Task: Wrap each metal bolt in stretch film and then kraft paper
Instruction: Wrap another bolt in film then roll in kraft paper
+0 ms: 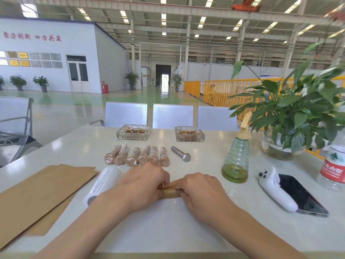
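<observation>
Both forearms reach in from the near edge of the white table (186, 230) and meet at its centre. Left hand (141, 186) and right hand (202, 191) grip one kraft-wrapped bolt (170, 192), which lies crosswise on the table between them; the fingers of each hand curl over one end of the roll, and only its middle section shows. A clear sheet of stretch film (231, 191) lies flat on the table just right of the right hand. To the left of the left hand lies the stretch film roll (102, 184), and further left a stack of kraft paper sheets (37, 195) reaches the table's left edge. Beyond the hands, six finished wrapped bolts (138, 156) lie side by side in a row, with one bare metal bolt (180, 153) just to their right, hex head toward the camera. Two glass ashtrays (133, 132) stand at the far edge. On the right side stand a green spray bottle (236, 156), a potted plant (291, 116), a water bottle (333, 167), a white controller (274, 187) and a phone (302, 197); the controller lies against the phone's left edge.
</observation>
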